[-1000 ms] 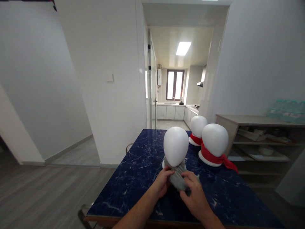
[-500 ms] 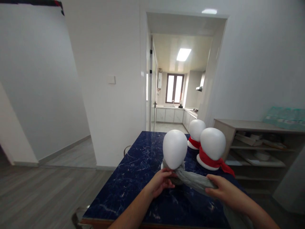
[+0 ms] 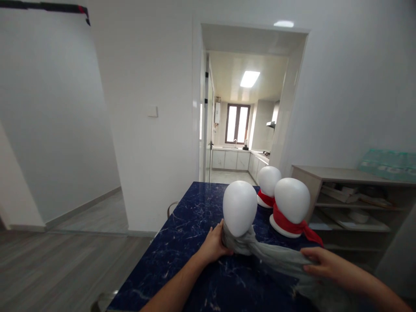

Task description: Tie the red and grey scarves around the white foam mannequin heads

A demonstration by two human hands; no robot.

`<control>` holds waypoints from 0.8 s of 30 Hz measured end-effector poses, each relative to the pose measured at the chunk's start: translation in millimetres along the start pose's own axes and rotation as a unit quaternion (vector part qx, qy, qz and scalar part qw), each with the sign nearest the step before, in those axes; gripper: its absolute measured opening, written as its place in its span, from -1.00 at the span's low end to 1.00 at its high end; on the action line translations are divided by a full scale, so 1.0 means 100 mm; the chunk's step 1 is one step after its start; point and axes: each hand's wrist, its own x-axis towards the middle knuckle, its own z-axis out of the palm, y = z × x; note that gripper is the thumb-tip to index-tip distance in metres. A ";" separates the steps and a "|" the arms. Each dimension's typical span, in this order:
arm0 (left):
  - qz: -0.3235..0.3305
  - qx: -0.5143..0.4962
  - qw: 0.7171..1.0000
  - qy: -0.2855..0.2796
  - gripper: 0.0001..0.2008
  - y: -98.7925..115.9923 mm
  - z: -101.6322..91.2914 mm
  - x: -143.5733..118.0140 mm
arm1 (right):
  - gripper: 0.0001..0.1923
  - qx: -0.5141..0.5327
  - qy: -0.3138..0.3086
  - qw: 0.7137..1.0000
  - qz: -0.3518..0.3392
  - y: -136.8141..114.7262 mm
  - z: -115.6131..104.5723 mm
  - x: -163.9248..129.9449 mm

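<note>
Two hands on one grey scarf (image 3: 276, 258): left hand (image 3: 214, 245) cupped against its wrap at the nearest of three white mannequin heads (image 3: 239, 208) on the counter (image 3: 182, 242), right hand (image 3: 320, 264) pinching the tail taut.

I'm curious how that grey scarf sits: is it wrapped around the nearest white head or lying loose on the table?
Wrapped. The grey scarf circles the nearest mannequin head's neck; the right hand holds its tail stretched sideways.
</note>
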 end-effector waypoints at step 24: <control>0.016 0.006 0.999 0.028 0.09 0.00 0.03 -0.07 | -0.22 -0.033 0.123 0.970 -0.208 -0.44 1.74 0.91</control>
